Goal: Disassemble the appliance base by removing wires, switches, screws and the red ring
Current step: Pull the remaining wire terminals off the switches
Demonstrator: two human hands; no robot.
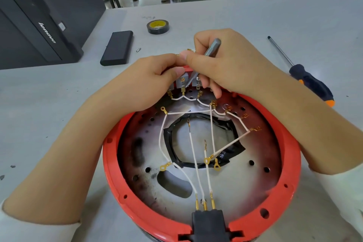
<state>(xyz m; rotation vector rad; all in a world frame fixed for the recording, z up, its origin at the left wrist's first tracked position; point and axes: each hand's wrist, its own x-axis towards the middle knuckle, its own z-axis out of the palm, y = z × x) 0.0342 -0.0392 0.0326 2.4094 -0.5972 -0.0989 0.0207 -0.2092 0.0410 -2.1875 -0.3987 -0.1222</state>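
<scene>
The round appliance base (255,173) lies open side up in front of me, a scorched metal plate inside a red ring (110,163). White wires (198,167) with brass terminals cross it from a black socket (208,222) at the near edge to grey switches (181,82) at the far rim. My left hand (155,82) pinches the far rim at the switches. My right hand (225,65) grips a grey metal tool (211,48) like a pen, its tip down between the switches.
On the grey table lie a black and orange screwdriver (306,78) at right, a roll of black tape (157,26) beyond my hands, a flat black case (117,47) with a small bit (138,49) beside it, and a black computer case (39,25) at far left.
</scene>
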